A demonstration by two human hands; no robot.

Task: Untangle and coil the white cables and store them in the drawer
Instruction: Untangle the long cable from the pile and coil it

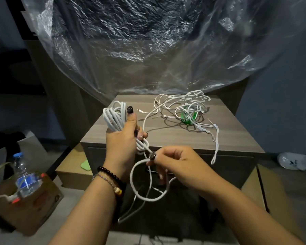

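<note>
Left hand (121, 138) clamped round coiled cable (114, 117) to preserve loops; right hand (175, 163) pinching loose tail (148, 184) for wrapping; remaining tangle (185, 108) parked on surface (228, 135).

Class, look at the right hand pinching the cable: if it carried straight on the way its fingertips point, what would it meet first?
The right hand points left and slightly up, so it would probably first meet the coiled white cable held by the left hand; depth is unclear.

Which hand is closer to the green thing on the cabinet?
Right. The right hand is in front of the green item, just left of it; the left hand is farther left, holding the cable bundle.
</note>
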